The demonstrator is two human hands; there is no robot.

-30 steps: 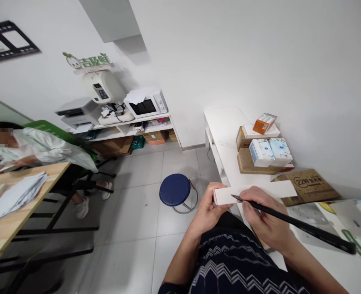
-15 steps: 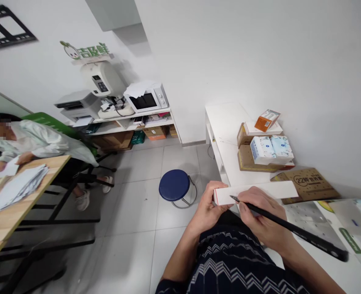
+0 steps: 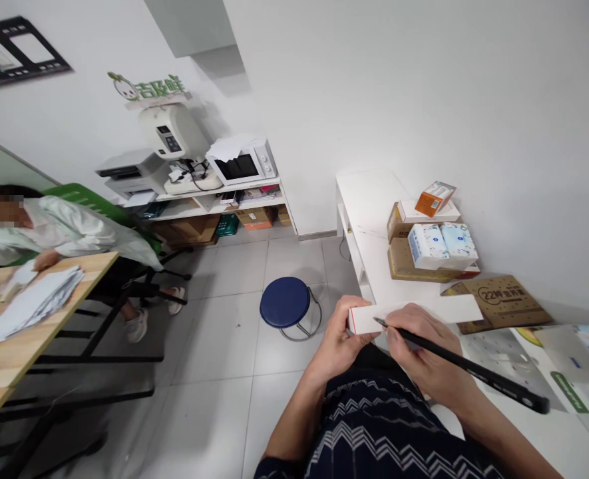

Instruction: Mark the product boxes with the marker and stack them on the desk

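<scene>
A long white box (image 3: pixel 451 309) with a red line near its left end lies across in front of me, its flat side up. My left hand (image 3: pixel 338 340) is closed round that left end, thumb on the near side and fingers on the far side. My right hand (image 3: pixel 421 346) pinches a long black pen (image 3: pixel 474 368) close to its tip and rests over the middle of the box. The pen's dark point is at the white face, near the left end; I cannot make out any marks there. Its thick back end slants down to the right.
A round blue stool (image 3: pixel 285 302) stands on the tiled floor. On the white shelf unit (image 3: pixel 364 199) are stacked cartons (image 3: pixel 414 261), tissue packs (image 3: pixel 444 245) and an orange box (image 3: pixel 434 198). At left, a person (image 3: pixel 82 226) sits at a wooden table (image 3: pixel 49 319) with papers. A microwave (image 3: pixel 241 163) stands behind.
The pen's back end has swung slightly left and up, while its tip stays nearly in place. My left hand keeps its hold. The seated person's hand has shifted among the papers.
</scene>
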